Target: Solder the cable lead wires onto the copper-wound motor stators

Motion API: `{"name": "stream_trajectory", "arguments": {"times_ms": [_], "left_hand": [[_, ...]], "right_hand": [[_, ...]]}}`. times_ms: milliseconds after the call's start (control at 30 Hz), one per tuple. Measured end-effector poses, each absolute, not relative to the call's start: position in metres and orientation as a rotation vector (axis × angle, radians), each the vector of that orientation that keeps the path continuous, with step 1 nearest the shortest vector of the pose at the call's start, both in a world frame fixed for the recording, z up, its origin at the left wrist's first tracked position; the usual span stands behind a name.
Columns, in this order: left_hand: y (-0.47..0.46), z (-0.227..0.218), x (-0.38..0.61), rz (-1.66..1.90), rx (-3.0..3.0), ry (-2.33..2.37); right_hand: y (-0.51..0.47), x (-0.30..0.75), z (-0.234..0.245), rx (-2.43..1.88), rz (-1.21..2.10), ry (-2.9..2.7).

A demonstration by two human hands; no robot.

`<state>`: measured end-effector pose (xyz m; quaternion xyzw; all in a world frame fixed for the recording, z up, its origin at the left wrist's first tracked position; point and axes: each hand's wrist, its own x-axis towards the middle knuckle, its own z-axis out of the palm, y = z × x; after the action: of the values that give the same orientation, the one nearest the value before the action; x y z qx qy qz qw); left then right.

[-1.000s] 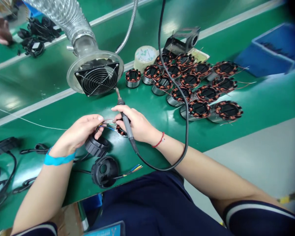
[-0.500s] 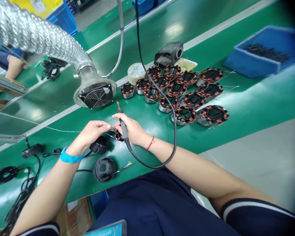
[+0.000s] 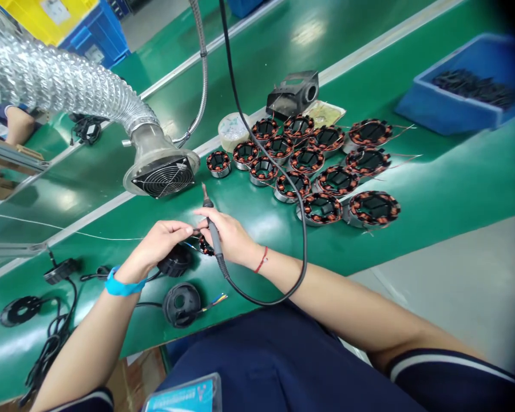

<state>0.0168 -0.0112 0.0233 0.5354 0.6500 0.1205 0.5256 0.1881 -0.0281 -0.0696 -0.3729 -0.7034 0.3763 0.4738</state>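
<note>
My right hand (image 3: 234, 234) is wrapped round a soldering iron (image 3: 215, 236), whose tip points up and away toward the fan. My left hand (image 3: 165, 245) pinches a thin dark wire end (image 3: 196, 231) in front of the right fingers, which meet it from the other side; whether it is sleeved I cannot tell. Just below the fingertips, a small copper-wound stator (image 3: 205, 246) is partly hidden by the right hand. A black round housing (image 3: 175, 261) sits under my left wrist. Nearer me lies another black round cover (image 3: 181, 305) with coloured wire ends (image 3: 215, 301).
Several copper-wound stators (image 3: 338, 179) stand in rows at the right. A fume duct with a fan (image 3: 167, 178) hangs beyond my hands. The iron's cable (image 3: 305, 252) loops over the bench. Behind are a soldering-iron holder (image 3: 292, 94), a tape roll (image 3: 233, 131) and a blue bin (image 3: 450, 109).
The view has shifted slightly. Both hands stay together at the wire, with small finger movements, and the iron is still held in my right hand.
</note>
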Motion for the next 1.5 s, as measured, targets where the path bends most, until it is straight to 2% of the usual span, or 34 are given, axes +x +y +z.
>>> {"name": "stream_trajectory", "arguments": {"times_ms": [167, 333, 600, 833, 1000, 1267, 1500], "left_hand": [[-0.009, 0.033, 0.003, 0.167, 1.187, 1.504], [-0.007, 0.028, 0.005, 0.238, 1.086, 1.547], [-0.008, 0.020, 0.013, 0.208, 1.083, 1.584], [-0.004, 0.029, -0.010, 0.055, 1.140, 1.417], [-0.010, 0.021, -0.014, 0.083, 1.122, 1.460], [-0.017, 0.014, 0.005, 0.210, 1.054, 1.549], [-0.016, 0.022, 0.001, 0.133, 1.133, 1.447]], "right_hand": [[-0.037, 0.191, -0.062, -0.971, 0.717, -1.707], [-0.042, 0.191, -0.060, -0.916, 0.700, -1.863], [-0.039, 0.194, -0.059, -0.941, 0.697, -1.822], [-0.047, 0.193, -0.054, -0.891, 0.613, -1.963], [-0.055, 0.187, -0.056, -0.868, 0.462, -2.113], [-0.046, 0.188, -0.062, -0.923, 0.507, -2.078], [-0.047, 0.188, -0.064, -0.892, 0.476, -2.045]]}}
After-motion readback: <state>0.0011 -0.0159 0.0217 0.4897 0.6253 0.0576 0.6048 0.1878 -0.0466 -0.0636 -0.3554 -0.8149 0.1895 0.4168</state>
